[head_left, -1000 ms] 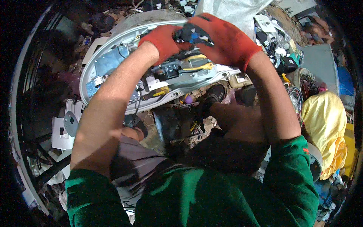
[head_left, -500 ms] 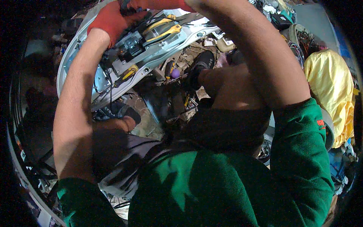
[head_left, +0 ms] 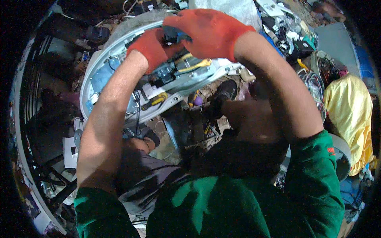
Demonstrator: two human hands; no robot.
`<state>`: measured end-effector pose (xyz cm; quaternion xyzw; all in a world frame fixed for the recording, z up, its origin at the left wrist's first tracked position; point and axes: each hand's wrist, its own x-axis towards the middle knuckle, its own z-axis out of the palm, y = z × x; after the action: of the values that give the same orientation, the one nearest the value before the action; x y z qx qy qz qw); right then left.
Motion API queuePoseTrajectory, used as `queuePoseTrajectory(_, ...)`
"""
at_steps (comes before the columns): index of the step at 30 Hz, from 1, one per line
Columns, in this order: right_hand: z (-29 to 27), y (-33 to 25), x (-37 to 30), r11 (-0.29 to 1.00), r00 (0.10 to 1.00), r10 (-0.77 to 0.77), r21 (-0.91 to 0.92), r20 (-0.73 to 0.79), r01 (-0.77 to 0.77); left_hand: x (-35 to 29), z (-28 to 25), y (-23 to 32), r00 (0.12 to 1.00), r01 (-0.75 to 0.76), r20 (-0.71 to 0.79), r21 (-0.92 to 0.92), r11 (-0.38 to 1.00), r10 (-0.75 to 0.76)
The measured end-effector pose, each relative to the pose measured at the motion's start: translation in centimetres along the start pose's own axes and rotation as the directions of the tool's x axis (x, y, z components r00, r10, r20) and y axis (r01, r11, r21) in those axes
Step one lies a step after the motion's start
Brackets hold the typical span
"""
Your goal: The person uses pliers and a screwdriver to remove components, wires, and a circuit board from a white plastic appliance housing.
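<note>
My left hand [head_left: 150, 49] and my right hand [head_left: 212, 31], in red gloves with dark palms, meet over the far part of a large white panel [head_left: 174, 101] with a raised rim. Fingers of both curl together around something dark that I cannot make out. The gloves hide most of it. Below them on the panel sit a dark device with a clear cover [head_left: 162, 73] and yellow-handled pliers [head_left: 198, 65]. Closer to me lies a yellow and black screwdriver [head_left: 155, 101].
Beyond the panel is a white sack [head_left: 228, 10]. Mixed scrap [head_left: 291, 35] heaps up at the far right, above a bucket of wires [head_left: 323, 63] and a yellow cloth bundle [head_left: 347, 119]. A purple ball [head_left: 198, 100] lies on the littered ground near my foot.
My view has tilted, so the panel and both hands sit lower and the sack shows. My right hand now shows fully, close against the left.
</note>
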<state>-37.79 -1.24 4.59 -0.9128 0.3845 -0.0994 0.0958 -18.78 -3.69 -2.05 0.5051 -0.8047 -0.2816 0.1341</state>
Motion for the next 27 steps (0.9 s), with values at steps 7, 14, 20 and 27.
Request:
queuePoseTrajectory(7, -1.4, 2.2, -1.1, 0.990, 0.975, -0.091, 0.086, -0.204, 0.111, 0.2, -3.4, -0.3, 0.983, -0.048, 0.176, -0.019, 0.999, 0.051)
queuePoseTrajectory(14, -3.5, 2.6, -2.2, 0.847, 0.896, -0.052, 0.456, -0.442, 0.274, -2.8, -6.2, -0.4, 0.999, 0.031, 0.044, -0.140, 0.990, -0.025)
queuePoseTrajectory(20, -5.1, 0.9, -2.9, 0.577, 0.909, 0.345, 0.816, -0.234, -0.009, -8.1, -12.1, -0.2, 0.888, 0.380, 0.193, 0.204, 0.902, -0.418)
queuePoseTrajectory(27, -3.0, 3.0, -3.0, 0.909, 0.973, 0.030, 0.411, -0.227, 0.067, -11.6, -10.2, -5.9, 0.978, -0.178, -0.073, 0.200, 0.964, 0.195)
